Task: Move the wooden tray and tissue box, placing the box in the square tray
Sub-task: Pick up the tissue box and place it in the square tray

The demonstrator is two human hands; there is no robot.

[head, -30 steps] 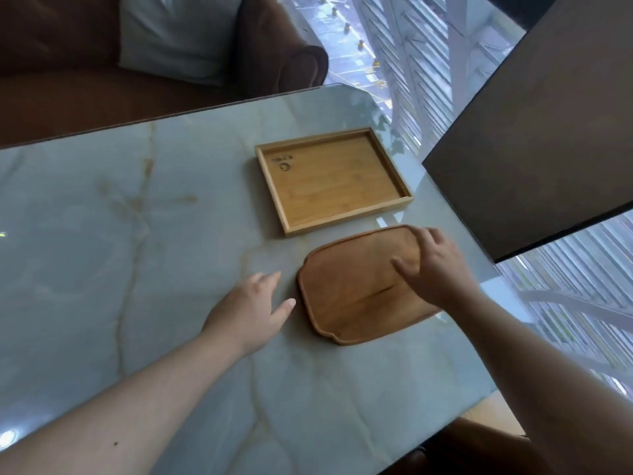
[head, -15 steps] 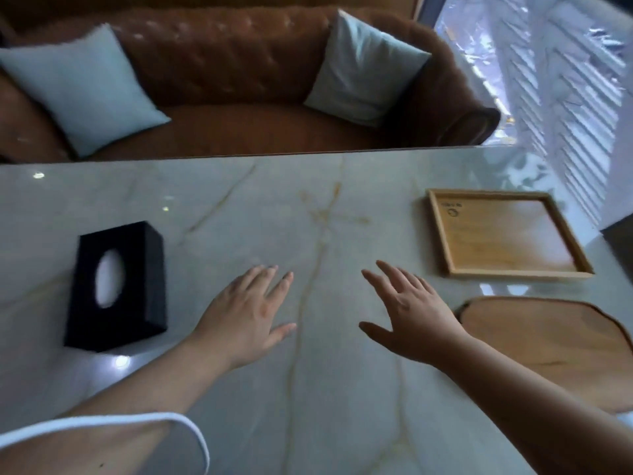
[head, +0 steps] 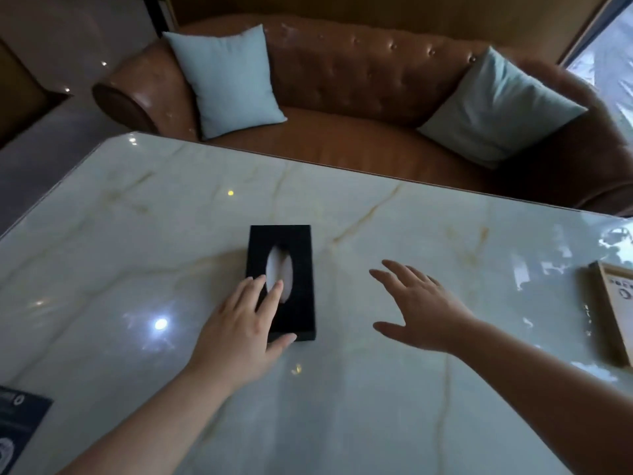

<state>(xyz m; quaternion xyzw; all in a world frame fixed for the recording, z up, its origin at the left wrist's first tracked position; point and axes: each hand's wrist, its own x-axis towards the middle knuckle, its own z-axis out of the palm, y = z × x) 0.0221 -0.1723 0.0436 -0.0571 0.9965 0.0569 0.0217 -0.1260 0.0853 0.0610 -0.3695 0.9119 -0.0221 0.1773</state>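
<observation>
A black tissue box (head: pixel 294 255) with a white tissue in its oval slot lies flat on the marble table (head: pixel 342 389), near the middle. My left hand (head: pixel 246 327) rests over the box's near left corner, fingers spread on its top and thumb at its front edge. My right hand (head: pixel 421 310) hovers open to the right of the box, a hand's width away, holding nothing. Only the left edge of the light square wooden tray (head: pixel 616 303) shows at the far right. The rounded wooden tray is out of view.
A brown leather sofa (head: pixel 342 138) with two pale blue cushions runs along the table's far edge. A dark printed card (head: pixel 17 423) lies at the near left corner of the table.
The view has swung left. Both hands have travelled left from the rounded tray to the tissue box; my left hand now lies on the box, and the rounded tray has left the frame.
</observation>
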